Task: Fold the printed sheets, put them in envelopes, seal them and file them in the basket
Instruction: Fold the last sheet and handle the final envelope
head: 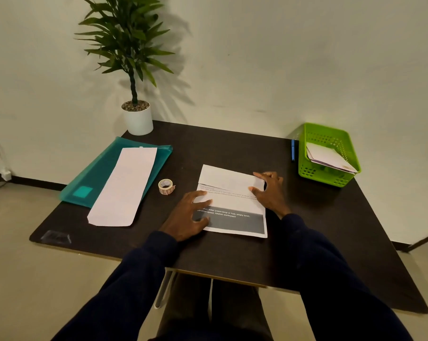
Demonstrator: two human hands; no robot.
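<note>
A printed sheet [232, 203] lies in the middle of the dark table, its far third folded toward me, with a grey band along its near edge. My left hand [189, 216] rests flat on the sheet's left side, fingers spread. My right hand [269, 190] presses on the right end of the folded flap. A long white envelope [124, 188] lies to the left on a teal plastic folder [95, 175]. A roll of tape [166, 186] sits between envelope and sheet. The green basket [329, 134] at the back right holds several envelopes [328, 156].
A potted plant [137, 119] stands at the table's back left corner. A blue pen [293, 150] lies just left of the basket. The dark table [331, 230] has its front edge just ahead of my knees. A small clear object [56, 237] sits at the near left corner.
</note>
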